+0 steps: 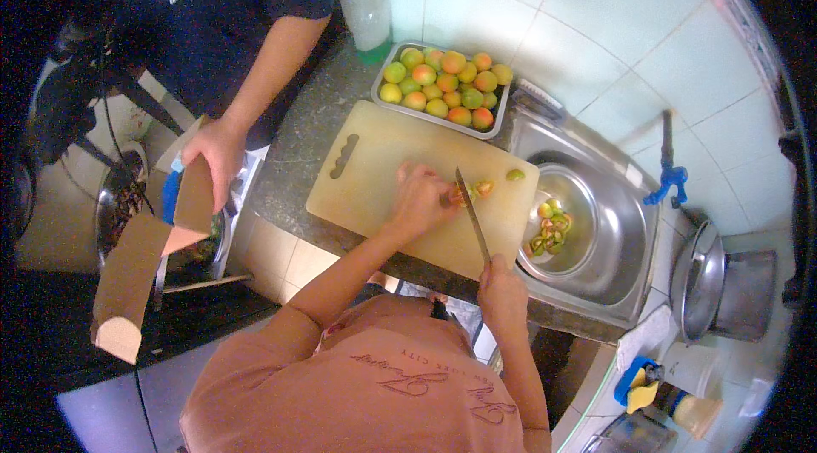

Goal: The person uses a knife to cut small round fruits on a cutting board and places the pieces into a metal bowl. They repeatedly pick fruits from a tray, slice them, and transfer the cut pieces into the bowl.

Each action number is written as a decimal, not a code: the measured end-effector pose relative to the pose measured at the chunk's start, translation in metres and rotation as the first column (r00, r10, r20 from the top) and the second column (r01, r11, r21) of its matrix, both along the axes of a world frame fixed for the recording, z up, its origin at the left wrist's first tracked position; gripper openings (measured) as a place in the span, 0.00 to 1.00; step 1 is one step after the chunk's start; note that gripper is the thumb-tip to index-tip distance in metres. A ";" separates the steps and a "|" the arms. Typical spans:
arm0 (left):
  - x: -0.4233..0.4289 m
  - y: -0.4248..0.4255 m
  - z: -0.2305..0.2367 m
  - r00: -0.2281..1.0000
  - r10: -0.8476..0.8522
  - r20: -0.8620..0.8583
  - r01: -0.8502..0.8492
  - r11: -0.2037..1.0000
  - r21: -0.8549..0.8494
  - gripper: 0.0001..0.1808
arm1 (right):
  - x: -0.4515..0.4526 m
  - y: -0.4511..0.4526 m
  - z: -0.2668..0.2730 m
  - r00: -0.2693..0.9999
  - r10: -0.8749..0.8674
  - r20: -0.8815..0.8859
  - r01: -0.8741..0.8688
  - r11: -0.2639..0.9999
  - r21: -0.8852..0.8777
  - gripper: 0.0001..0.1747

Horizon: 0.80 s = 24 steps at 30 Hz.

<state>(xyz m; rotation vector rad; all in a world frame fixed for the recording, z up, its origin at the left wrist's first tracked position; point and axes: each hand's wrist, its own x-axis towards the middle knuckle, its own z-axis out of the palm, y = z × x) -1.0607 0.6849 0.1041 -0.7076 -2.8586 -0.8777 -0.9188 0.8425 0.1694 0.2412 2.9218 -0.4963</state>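
Observation:
My left hand (421,198) presses a partly cut tomato (458,196) against the cream plastic cutting board (364,198); its fingers hide part of the fruit. In my right hand (503,287) is the handle of a kitchen knife (475,223), its long blade lying across the cut side of the tomato. Just right of the blade sits a cut tomato piece (485,189). A small green slice (514,175) rests near the board's right edge. Cut tomato pieces (550,230) lie in a round metal bowl (584,204) inside the sink.
Behind the board, a metal tray (440,123) holds several whole green-orange tomatoes (447,83), with a plastic bottle (370,19) beside it. The steel sink (622,242) adjoins the board under a blue tap (669,184). At left, another person's hand (217,159) holds a cardboard piece (194,194).

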 end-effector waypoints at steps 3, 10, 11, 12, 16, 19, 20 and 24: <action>-0.001 0.001 0.000 1.000 -0.002 -0.018 0.002 1.000 0.009 0.12 | 0.001 0.000 -0.006 0.999 -0.014 0.029 0.013 0.999 0.032 0.09; -0.002 0.003 -0.002 1.000 0.015 0.003 -0.016 0.999 0.030 0.10 | -0.005 0.004 -0.020 1.000 0.011 0.005 -0.011 0.998 -0.063 0.10; -0.002 0.002 -0.002 1.000 0.019 0.010 -0.019 1.000 0.015 0.10 | -0.006 0.005 -0.021 1.000 0.005 0.025 -0.003 0.997 -0.076 0.11; -0.002 0.002 -0.001 1.000 0.017 0.013 -0.017 0.999 0.027 0.10 | -0.006 0.006 -0.021 0.999 -0.001 0.044 0.005 0.996 -0.088 0.11; -0.001 -0.003 -0.003 0.997 0.075 -0.027 -0.074 0.997 0.031 0.13 | 0.000 0.018 -0.011 0.996 -0.053 0.066 0.074 0.923 -0.379 0.13; 0.003 -0.011 -0.011 0.974 0.175 -0.145 -0.154 0.977 0.144 0.18 | 0.013 0.028 0.003 0.917 -0.105 0.385 0.293 0.831 -0.473 0.16; 0.003 -0.015 -0.014 0.942 0.226 -0.247 -0.178 0.963 0.205 0.19 | 0.016 0.027 0.006 0.954 -0.071 0.291 0.196 0.884 -0.425 0.15; -0.009 -0.039 -0.027 0.931 0.365 0.021 -0.320 0.786 0.529 0.16 | 0.011 0.003 0.000 0.998 0.051 0.041 -0.039 0.964 -0.265 0.13</action>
